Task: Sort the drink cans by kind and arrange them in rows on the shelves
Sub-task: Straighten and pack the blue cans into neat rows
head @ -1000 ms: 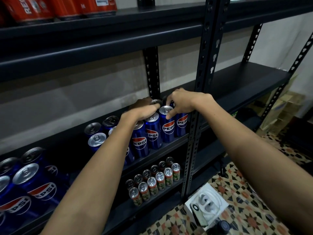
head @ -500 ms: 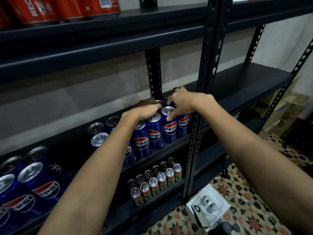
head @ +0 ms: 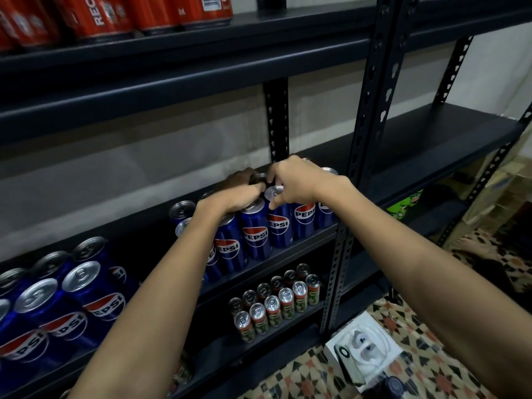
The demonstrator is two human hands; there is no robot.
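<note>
On the middle shelf [head: 431,145] of a dark metal rack, both hands work over a row of blue Pepsi cans [head: 254,228]. Left hand [head: 233,197] lies across the can tops, fingers curled down over them; whether its grip actually clasps one can or only rests on several I cannot tell. Right hand [head: 299,180] reaches in from the right, its fingers bent around the top of one upright Pepsi can [head: 277,223] in the front row, thumb at the rim, so the grip is closed on that can. More cans of this row stand just beside it on either side, touching or nearly so. Further left on the same shelf stands a second cluster of Pepsi cans [head: 86,289], well apart from the row. Red cans [head: 161,10] line the upper shelf [head: 201,50]. Slim green-labelled cans [head: 276,303] stand in two rows on the lower shelf [head: 288,338]. Below, on the patterned tile floor [head: 431,367], lies a white box [head: 362,341].
</note>
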